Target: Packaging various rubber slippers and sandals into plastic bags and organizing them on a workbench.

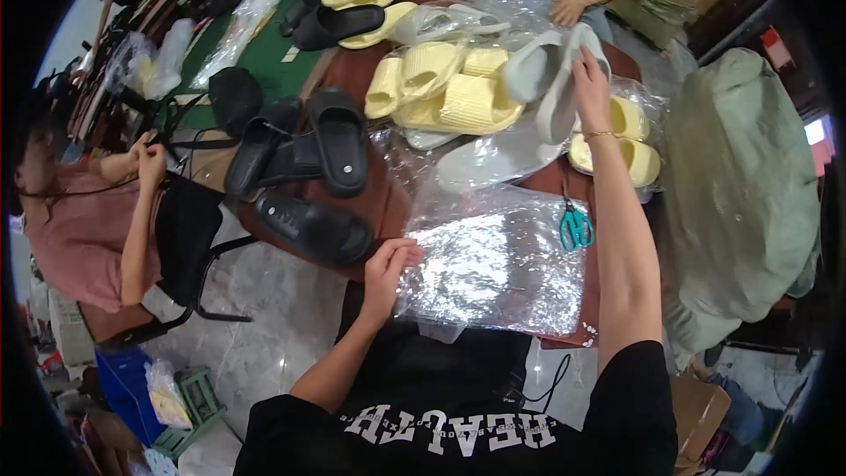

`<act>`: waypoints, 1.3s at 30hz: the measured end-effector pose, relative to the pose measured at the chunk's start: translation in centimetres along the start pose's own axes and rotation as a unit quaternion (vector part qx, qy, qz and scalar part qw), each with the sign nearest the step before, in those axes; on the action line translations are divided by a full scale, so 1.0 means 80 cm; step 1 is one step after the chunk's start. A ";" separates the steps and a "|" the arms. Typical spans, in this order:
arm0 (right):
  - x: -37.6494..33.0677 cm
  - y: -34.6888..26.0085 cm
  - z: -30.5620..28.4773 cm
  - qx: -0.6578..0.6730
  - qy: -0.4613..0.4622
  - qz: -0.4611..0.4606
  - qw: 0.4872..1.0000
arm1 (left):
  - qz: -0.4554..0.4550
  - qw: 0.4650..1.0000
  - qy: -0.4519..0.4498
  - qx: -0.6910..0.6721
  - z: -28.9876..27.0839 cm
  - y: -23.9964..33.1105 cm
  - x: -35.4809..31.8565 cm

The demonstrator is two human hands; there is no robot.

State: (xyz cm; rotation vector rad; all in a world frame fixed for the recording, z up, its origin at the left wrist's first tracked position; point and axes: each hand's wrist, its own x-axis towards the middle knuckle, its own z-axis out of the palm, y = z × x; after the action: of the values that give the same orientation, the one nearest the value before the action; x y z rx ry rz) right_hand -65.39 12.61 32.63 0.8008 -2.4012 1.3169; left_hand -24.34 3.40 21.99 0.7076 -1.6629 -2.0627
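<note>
My right hand (590, 92) is closed on a pair of pale grey slippers (557, 106), held up over the far right of the table. Beneath them lies another grey slipper (498, 157) inside clear plastic. My left hand (388, 271) has its fingers pressed together on the left edge of a stack of clear plastic bags (493, 260), which lies flat in front of me and shines in the light. Teal-handled scissors (576, 227) rest at the right of the bags. Yellow slippers (458, 101) in clear wrapping stand just beyond.
Black slippers (337, 143) are piled on the table's left part. More wrapped yellow slippers (630, 154) lie right of my forearm. A large green sack (736, 185) bulges at the right. A seated person (97, 220) is at the left; others work across the table.
</note>
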 end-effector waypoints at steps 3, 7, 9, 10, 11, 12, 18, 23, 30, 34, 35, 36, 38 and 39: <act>-0.013 -0.081 -0.018 0.009 0.016 -0.122 0.992 | 0.012 1.000 -0.015 -0.011 0.006 0.022 0.020; -0.042 -0.166 -0.051 0.034 -0.028 -0.135 0.990 | 0.118 0.992 -0.025 0.024 0.044 0.071 0.064; -0.062 -0.194 -0.060 0.038 -0.042 -0.181 0.982 | 0.179 0.983 -0.035 -0.008 0.067 0.106 0.082; -0.074 -0.210 -0.070 0.033 -0.051 -0.178 0.982 | 0.239 0.971 -0.026 -0.012 0.080 0.122 0.089; -0.087 -0.222 -0.073 0.035 -0.052 -0.186 0.981 | 0.284 0.953 -0.004 0.102 0.088 0.133 0.095; -0.101 -0.234 -0.076 0.050 -0.065 -0.174 0.981 | 0.320 0.934 0.078 0.137 0.100 0.143 0.093; -0.188 -0.267 -0.070 0.083 -0.100 -0.176 0.976 | 0.242 0.951 0.186 0.045 0.088 0.130 0.079; -0.264 -0.246 -0.056 -0.034 -0.073 -0.201 0.976 | 0.163 0.962 0.206 0.069 0.033 0.090 0.016; -0.381 -0.194 -0.025 -0.115 -0.158 -0.178 0.964 | 0.003 0.974 0.084 -0.208 0.000 0.017 -0.064; -0.410 -0.173 0.007 -0.069 -0.169 -0.158 0.970 | -0.002 0.993 0.081 -0.084 -0.016 -0.024 -0.056; -0.412 -0.169 0.015 -0.072 -0.163 -0.157 0.971 | -0.004 0.996 0.087 -0.027 -0.020 -0.027 -0.050; -0.416 -0.165 0.019 -0.074 -0.163 -0.135 0.974 | -0.005 0.996 0.078 -0.037 -0.022 -0.031 -0.046; -0.423 -0.156 0.035 -0.050 -0.152 -0.110 0.981 | 0.004 0.998 0.061 0.006 -0.036 -0.043 -0.030; -0.428 -0.147 0.042 -0.029 -0.142 -0.104 0.984 | 0.000 0.997 0.070 0.034 -0.038 -0.049 -0.025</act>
State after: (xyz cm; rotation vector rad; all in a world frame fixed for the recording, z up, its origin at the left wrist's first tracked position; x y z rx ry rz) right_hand -30.79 16.08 21.97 1.2595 -2.4659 1.1114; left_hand -20.83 3.05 17.95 0.8529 -1.6602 -1.9169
